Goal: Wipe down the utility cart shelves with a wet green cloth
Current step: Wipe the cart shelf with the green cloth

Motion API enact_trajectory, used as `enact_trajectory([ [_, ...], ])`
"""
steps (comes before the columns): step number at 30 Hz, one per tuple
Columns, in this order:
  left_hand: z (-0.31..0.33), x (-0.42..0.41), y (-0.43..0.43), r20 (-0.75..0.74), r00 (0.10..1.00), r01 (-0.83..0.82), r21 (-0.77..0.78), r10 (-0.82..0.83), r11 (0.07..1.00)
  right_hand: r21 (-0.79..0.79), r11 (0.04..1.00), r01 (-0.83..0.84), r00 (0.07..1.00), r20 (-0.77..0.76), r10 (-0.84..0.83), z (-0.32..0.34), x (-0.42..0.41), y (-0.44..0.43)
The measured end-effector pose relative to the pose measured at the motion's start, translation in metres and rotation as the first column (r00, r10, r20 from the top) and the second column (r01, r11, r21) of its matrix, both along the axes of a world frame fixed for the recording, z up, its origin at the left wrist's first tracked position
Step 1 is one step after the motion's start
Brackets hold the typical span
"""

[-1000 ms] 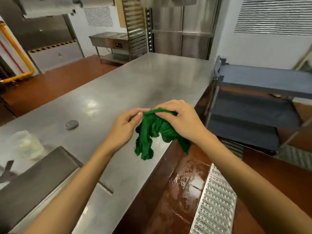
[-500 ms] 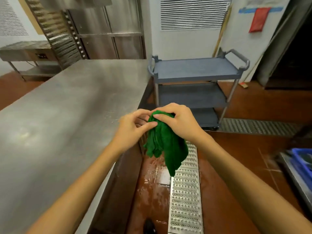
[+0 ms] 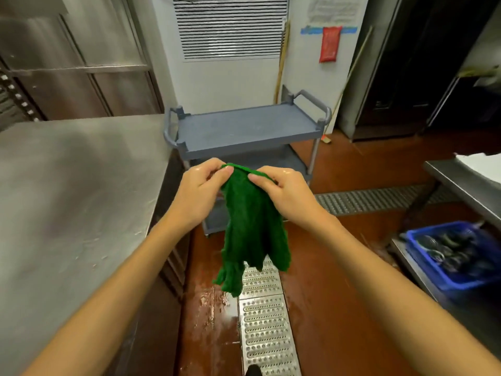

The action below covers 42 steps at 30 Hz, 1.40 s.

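A wet green cloth hangs down in front of me, pinched along its top edge by both hands. My left hand grips the cloth's left corner and my right hand grips the right corner. Straight ahead, behind the cloth, stands the grey utility cart with a bare top shelf and handles at both ends. Its lower shelves are partly hidden by my hands and the cloth. The cloth is apart from the cart.
A long steel counter runs along my left. A metal floor drain grate lies on the wet red floor below the cloth. A blue crate with dark items sits low on the right, under a steel table.
The view has swung right and closer, so the cart now stands straight ahead. My hands have pulled apart, spreading the bunched cloth so it hangs longer.
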<state>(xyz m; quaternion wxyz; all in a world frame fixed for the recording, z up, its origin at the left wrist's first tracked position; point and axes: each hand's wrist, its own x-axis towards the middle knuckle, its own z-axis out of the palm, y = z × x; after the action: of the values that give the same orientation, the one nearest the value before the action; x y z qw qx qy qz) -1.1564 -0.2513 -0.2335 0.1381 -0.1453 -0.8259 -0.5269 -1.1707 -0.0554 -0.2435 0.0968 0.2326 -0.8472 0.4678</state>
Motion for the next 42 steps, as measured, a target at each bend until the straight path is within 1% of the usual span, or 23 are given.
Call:
enact_trajectory([
  [1,0.003,-0.018,0.003,0.031,0.999,0.023,0.060,-0.025,0.998,0.001,1.000,0.003,1.000,-0.010,-0.003,0.003,-0.016,0.000],
  [2,0.006,-0.034,0.005,0.036,0.999,0.026,0.081,-0.029,0.996,0.011,1.000,0.006,1.000,-0.020,-0.006,0.005,-0.033,0.001],
  [4,0.007,-0.066,0.007,-0.005,1.000,0.008,0.003,-0.008,1.000,0.056,0.998,0.010,1.000,-0.024,-0.009,0.006,-0.064,0.000],
  [6,-0.001,-0.097,0.006,0.003,1.000,0.011,-0.047,-0.010,0.999,0.071,0.997,0.015,1.000,-0.014,-0.014,0.003,-0.089,-0.001],
  [8,-0.010,-0.123,0.002,0.051,0.998,0.025,-0.018,-0.024,1.000,0.011,0.999,0.036,0.999,-0.010,-0.036,0.003,-0.111,-0.003],
  [10,-0.021,-0.142,-0.003,0.140,0.987,0.072,0.039,-0.076,0.997,-0.058,0.997,0.047,0.999,-0.006,-0.047,0.010,-0.129,-0.005],
  [12,-0.032,-0.154,-0.005,0.271,0.935,0.208,0.103,-0.229,0.973,-0.088,0.996,0.032,0.999,-0.016,-0.034,0.018,-0.148,-0.004],
  [14,-0.048,-0.163,-0.001,0.391,0.835,0.344,0.179,-0.387,0.922,-0.094,0.996,0.010,1.000,-0.025,-0.013,0.027,-0.167,-0.003],
  [15,-0.058,-0.167,0.004,0.435,0.791,0.390,0.185,-0.430,0.902,-0.105,0.994,-0.001,1.000,-0.024,-0.002,0.030,-0.176,-0.001],
  [16,-0.068,-0.172,0.009,0.465,0.770,0.415,0.155,-0.437,0.896,-0.117,0.993,-0.011,1.000,-0.024,0.008,0.033,-0.186,0.001],
  [17,-0.076,-0.177,0.017,0.483,0.770,0.420,0.108,-0.417,0.901,-0.119,0.993,-0.017,1.000,-0.027,0.014,0.037,-0.196,0.003],
  [19,-0.090,-0.190,0.032,0.473,0.806,0.370,0.069,-0.357,0.927,-0.101,0.995,-0.008,0.999,-0.035,0.005,0.040,-0.219,0.009],
  [20,-0.094,-0.198,0.039,0.463,0.831,0.314,0.070,-0.310,0.947,-0.087,0.996,0.017,0.999,-0.041,-0.021,0.039,-0.232,0.013],
  [22,-0.095,-0.218,0.051,0.469,0.858,0.206,0.060,-0.209,0.977,-0.062,0.992,0.112,0.990,-0.076,-0.117,0.032,-0.259,0.023],
  [24,-0.089,-0.237,0.066,0.493,0.850,0.197,0.023,-0.183,0.980,-0.066,0.978,0.199,0.975,-0.083,-0.205,0.023,-0.290,0.033],
  [26,-0.078,-0.255,0.081,0.531,0.831,0.177,0.023,-0.163,0.984,-0.065,0.970,0.236,0.970,-0.038,-0.239,0.014,-0.320,0.046],
  [28,-0.065,-0.275,0.091,0.588,0.789,0.103,0.158,-0.177,0.982,-0.009,0.968,0.251,0.968,0.029,-0.250,0.004,-0.351,0.061],
  [30,-0.052,-0.297,0.100,0.636,0.734,0.011,0.338,-0.237,0.941,0.122,0.952,0.282,0.955,0.057,-0.290,-0.011,-0.380,0.074],
  [32,-0.042,-0.324,0.106,0.649,0.720,-0.087,0.435,-0.245,0.896,0.239,0.926,0.292,0.939,0.115,-0.325,-0.023,-0.404,0.086],
  [36,-0.026,-0.373,0.105,0.654,0.714,-0.197,0.530,-0.250,0.825,0.425,0.895,0.137,0.905,0.314,-0.288,-0.042,-0.444,0.103],
  [39,-0.017,-0.403,0.099,0.673,0.700,-0.249,0.543,-0.238,0.802,0.486,0.874,-0.006,0.820,0.503,-0.274,-0.065,-0.464,0.113],
  [40,-0.015,-0.411,0.096,0.674,0.699,-0.261,0.551,-0.239,0.792,0.491,0.871,-0.026,0.803,0.530,-0.274,-0.072,-0.468,0.117],
  [42,-0.012,-0.427,0.090,0.683,0.687,-0.276,0.562,-0.248,0.780,0.521,0.849,-0.084,0.814,0.527,-0.243,-0.083,-0.470,0.122],
])
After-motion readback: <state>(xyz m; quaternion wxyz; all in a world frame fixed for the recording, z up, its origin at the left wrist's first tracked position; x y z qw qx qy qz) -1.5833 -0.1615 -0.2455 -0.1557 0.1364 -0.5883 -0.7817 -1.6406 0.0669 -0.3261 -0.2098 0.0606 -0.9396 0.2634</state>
